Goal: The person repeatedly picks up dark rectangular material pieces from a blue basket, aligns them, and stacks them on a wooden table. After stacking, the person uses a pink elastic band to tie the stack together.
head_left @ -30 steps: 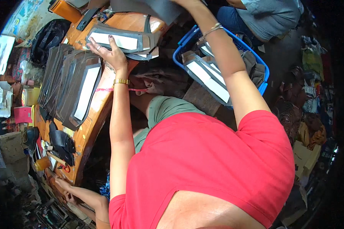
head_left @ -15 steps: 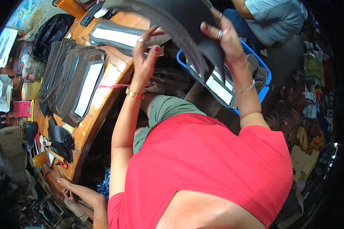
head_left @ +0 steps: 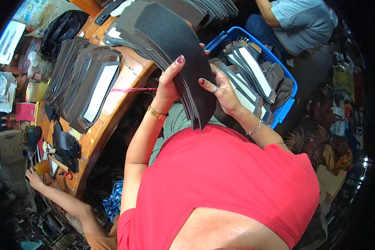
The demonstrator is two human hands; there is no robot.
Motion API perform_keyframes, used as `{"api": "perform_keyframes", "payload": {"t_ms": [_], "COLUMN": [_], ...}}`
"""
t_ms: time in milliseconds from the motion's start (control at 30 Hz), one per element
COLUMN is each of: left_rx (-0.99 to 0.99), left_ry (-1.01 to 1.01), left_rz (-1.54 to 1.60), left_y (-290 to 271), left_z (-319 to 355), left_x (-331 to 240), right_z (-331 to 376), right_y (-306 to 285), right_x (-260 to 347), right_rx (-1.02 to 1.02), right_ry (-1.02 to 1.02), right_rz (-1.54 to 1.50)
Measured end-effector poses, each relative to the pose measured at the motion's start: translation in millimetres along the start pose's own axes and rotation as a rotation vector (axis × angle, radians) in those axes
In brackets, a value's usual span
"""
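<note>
A stack of dark, curved sheet pieces (head_left: pixel 171 39), fanned slightly at the edges, is held in front of me, its near end close to my red shirt. My left hand (head_left: pixel 168 85) grips the stack's left edge, thumb on top. On the right edge, my right hand (head_left: pixel 227 93) is closed with its thumb on the top sheet; its other fingers are partly hidden. More dark pieces (head_left: pixel 196 10) lie fanned out beyond the stack. To the right stands a blue plastic basket (head_left: pixel 294 85) holding similar pieces, some with white strips (head_left: pixel 254 68).
On the wooden table (head_left: pixel 131 68) lie overlapping brown pieces (head_left: pixel 66 79), a phone (head_left: pixel 105 16), a hammer (head_left: pixel 59 162) and red-handled scissors (head_left: pixel 66 175). A co-worker's arm (head_left: pixel 66 202) reaches toward a yellow jar (head_left: pixel 41 167). Another person (head_left: pixel 302 25) sits beyond the basket.
The stack has come down toward my body, and both hands now hold its edges. More of the basket shows. The co-worker's hand at lower left has moved up to the yellow jar.
</note>
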State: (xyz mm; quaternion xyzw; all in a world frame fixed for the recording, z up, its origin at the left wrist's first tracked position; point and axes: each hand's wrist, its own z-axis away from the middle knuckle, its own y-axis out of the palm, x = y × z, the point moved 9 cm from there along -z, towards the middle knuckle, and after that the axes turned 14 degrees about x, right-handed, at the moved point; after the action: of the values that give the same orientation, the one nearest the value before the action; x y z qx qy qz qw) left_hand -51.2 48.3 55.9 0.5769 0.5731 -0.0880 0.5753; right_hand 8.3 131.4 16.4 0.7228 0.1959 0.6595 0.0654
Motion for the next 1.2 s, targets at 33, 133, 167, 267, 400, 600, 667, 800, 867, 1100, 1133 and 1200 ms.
{"api": "perform_keyframes", "payload": {"t_ms": [33, 133, 167, 267, 400, 600, 667, 800, 867, 1100, 1133, 1200], "left_rx": [-0.006, -0.012, -0.044, -0.165, -0.390, -0.436, -0.472, -0.604, -0.621, -0.672, -0.672, -0.635], "left_ry": [-0.006, -0.063, -0.071, -0.030, 0.035, -0.122, -0.118, 0.081, 0.131, 0.356, 0.369, 0.398], "left_rz": [-0.029, -0.012, -0.100, -0.246, -0.203, -0.005, -0.033, -0.088, -0.137, -0.299, -0.329, -0.404], "left_y": [-5.9, -18.1, -25.7, -56.5, -61.7, -42.8, -53.3, -61.6, -61.6, -56.8, -56.4, -57.0], "left_z": [3.9, 11.6, 13.6, 27.7, 32.9, 31.0, 37.7, 45.4, 48.5, 56.2, 57.4, 56.4], "left_x": [3.1, 11.7, 11.4, 16.4, 9.7, 5.2, 5.4, -12.0, -23.7, -48.1, -48.7, -47.6], "right_z": [-0.4, -0.1, 0.9, -1.8, 36.5, 72.3, 70.7, 58.9, 57.1, 17.2, 9.7, -11.1], "right_y": [-0.8, -22.7, -33.2, -95.5, -192.7, -271.2, -268.1, -230.3, -225.6, -180.4, -148.7, -94.1], "right_x": [-1.5, -11.8, -7.3, 12.4, 48.2, 11.2, 14.2, 38.3, 47.8, 71.0, 77.0, 66.9], "right_rx": [0.039, 0.015, -0.023, -0.109, -0.527, -0.578, -0.614, -0.638, -0.633, -0.279, -0.223, -0.094], "right_ry": [0.021, 0.066, 0.050, -0.036, 0.209, 0.523, 0.536, 0.416, 0.399, -0.073, -0.064, -0.064], "right_rz": [0.020, 0.111, 0.171, 0.424, 1.252, 1.353, 1.391, 1.618, 1.516, 0.038, -0.036, -0.124]}}
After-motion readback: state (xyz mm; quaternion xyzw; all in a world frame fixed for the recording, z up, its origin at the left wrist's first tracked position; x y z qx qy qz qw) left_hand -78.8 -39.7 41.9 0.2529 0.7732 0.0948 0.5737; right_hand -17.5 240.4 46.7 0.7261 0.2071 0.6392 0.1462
